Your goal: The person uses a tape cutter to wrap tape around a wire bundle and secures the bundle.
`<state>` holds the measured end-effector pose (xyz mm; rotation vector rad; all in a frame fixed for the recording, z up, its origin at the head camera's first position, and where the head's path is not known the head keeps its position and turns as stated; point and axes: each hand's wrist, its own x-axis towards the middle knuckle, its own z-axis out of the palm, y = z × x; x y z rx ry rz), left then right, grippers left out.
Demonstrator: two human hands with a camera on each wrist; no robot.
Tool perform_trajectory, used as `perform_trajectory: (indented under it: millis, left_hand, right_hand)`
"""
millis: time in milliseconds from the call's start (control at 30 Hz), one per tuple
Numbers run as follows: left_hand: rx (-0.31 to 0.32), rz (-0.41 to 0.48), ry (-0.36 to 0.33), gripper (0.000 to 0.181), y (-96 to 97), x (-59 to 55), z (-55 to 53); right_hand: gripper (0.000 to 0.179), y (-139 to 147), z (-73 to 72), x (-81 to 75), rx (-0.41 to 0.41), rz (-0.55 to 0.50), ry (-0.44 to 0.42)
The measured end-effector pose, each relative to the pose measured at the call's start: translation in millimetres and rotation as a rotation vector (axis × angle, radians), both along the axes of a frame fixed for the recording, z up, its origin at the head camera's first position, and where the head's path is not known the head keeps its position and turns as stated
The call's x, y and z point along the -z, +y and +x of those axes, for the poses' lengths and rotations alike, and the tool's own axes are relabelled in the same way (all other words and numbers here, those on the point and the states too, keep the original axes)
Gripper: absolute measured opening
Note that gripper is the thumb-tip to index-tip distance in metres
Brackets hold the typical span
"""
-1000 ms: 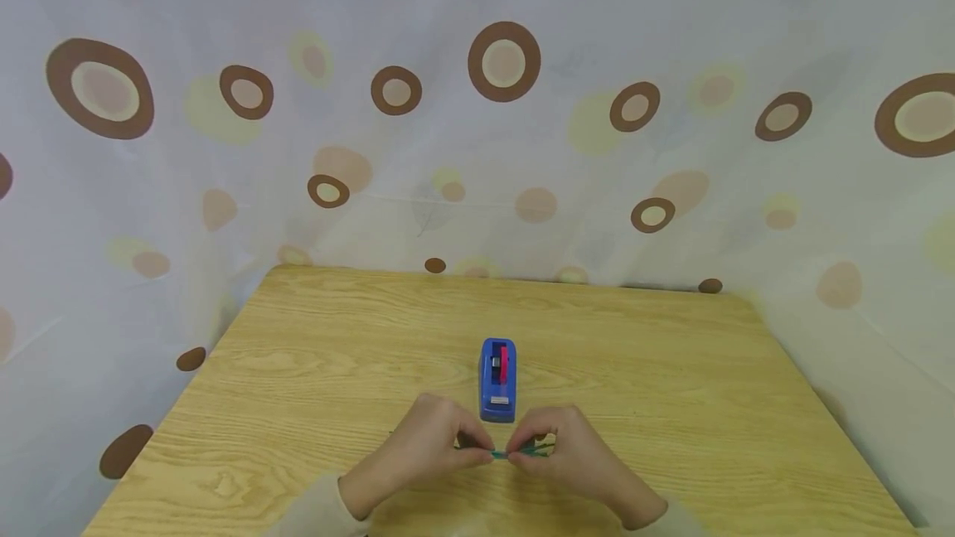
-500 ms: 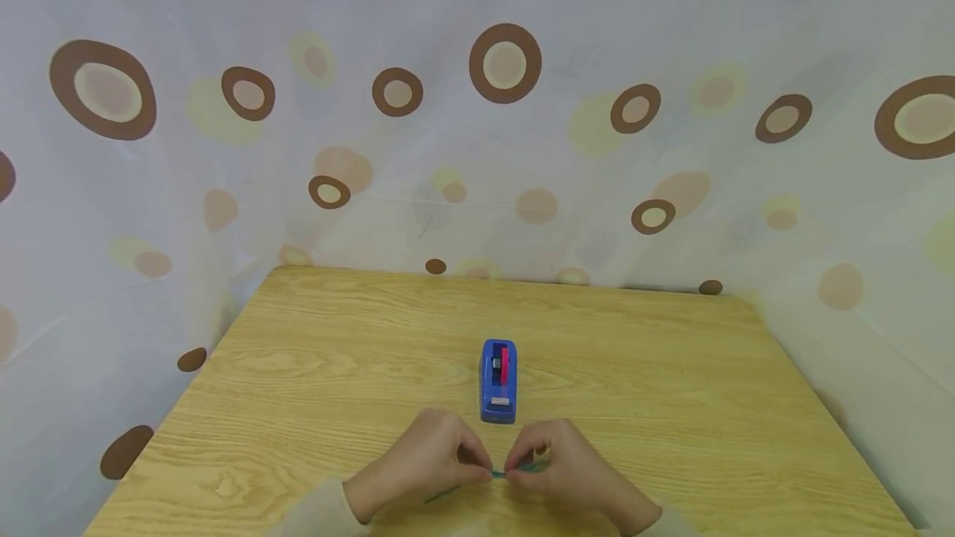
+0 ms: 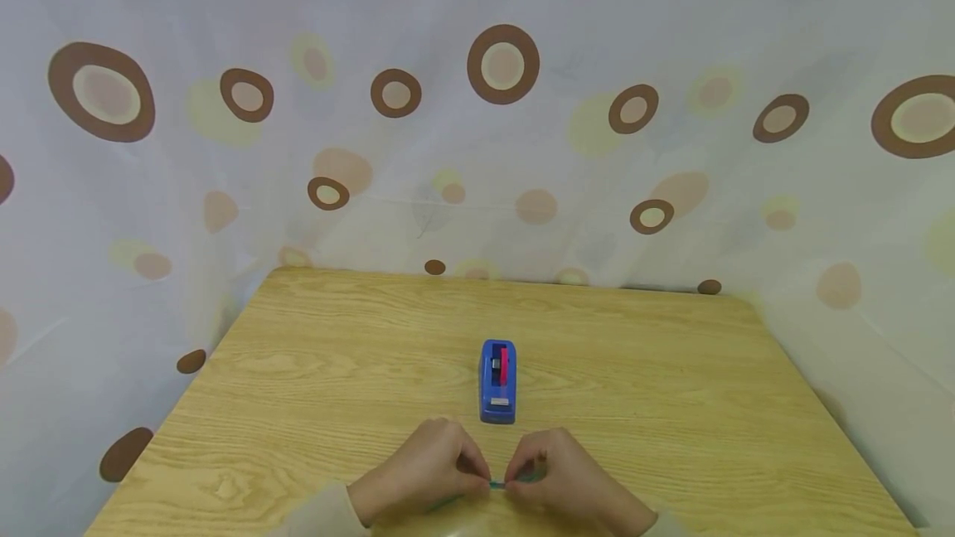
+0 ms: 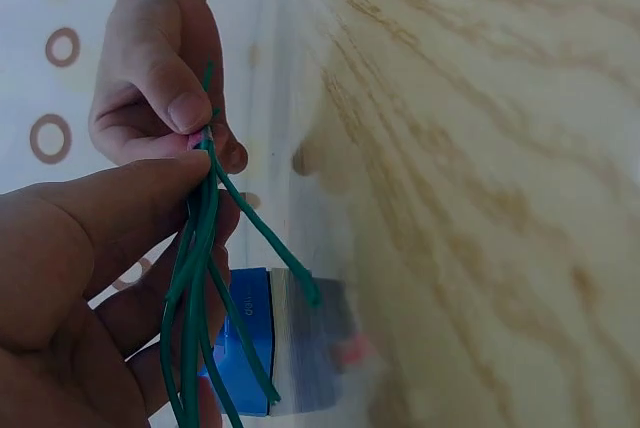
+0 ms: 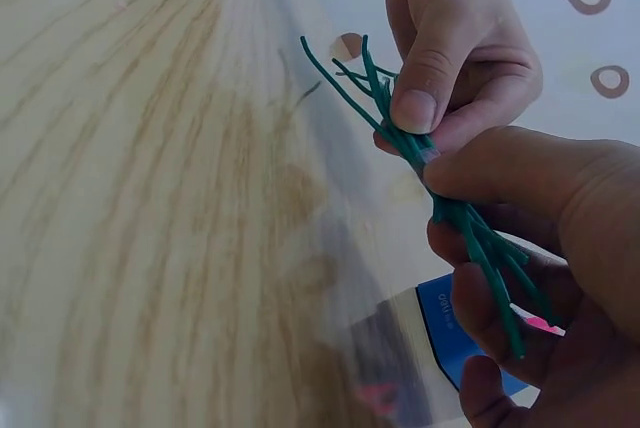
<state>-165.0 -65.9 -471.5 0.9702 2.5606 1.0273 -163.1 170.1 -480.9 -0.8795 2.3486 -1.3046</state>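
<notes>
A bundle of thin green wire-like strands (image 4: 200,218) runs between my two hands, its ends fanning out loosely. My left hand (image 3: 425,471) pinches it between thumb and forefinger from the left. From the right, my right hand (image 3: 563,479) pinches it the same way, fingertips close to the left ones. In the right wrist view a shiny pinkish band (image 5: 430,153) shows around the middle of the strands, partly covered by the fingers. Just beyond the hands stands a blue tape dispenser (image 3: 497,392) with a pink-red reel.
The wood-grain table (image 3: 358,338) extends behind and to both sides of the hands. A pale curtain (image 3: 448,147) printed with brown rings hangs along its back and sides.
Both hands have come lower and nearer the body with the strands still pinched between them. The tape dispenser has stayed in place.
</notes>
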Motion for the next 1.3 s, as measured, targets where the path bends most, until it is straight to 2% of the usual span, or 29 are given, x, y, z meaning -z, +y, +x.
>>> perform_trajectory:
  millis: [167,467,700,833,1000,1300]
  left_hand:
    - [-0.007,-0.013,0.028,0.004,0.1,5.5,-0.8]
    - [-0.003,-0.026,-0.011,0.004,0.7,8.4,1.7]
    - [-0.008,-0.04,-0.02,0.005,1.5,7.1,2.8]
    - [-0.002,-0.044,-0.023,0.005,2.3,8.9,2.3]
    - [0.015,-0.051,-0.025,0.006,2.6,10.4,2.1]
    - [0.038,-0.087,-0.036,0.005,2.6,11.8,1.2]
  right_hand:
    - [0.005,0,0.4,3.4,-0.005,0.004,0.023]
    - [0.004,0,2.2,9.2,-0.043,-0.002,0.021]
    - [0.005,-1,4.1,9.8,-0.053,-0.031,0.002]
    - [0.006,-1,2.8,12.7,-0.065,-0.03,0.02]
    - [0.006,-1,3.4,12.9,-0.071,-0.001,0.036]
    - [0.008,-3,4.4,11.6,-0.061,0.042,-0.001]
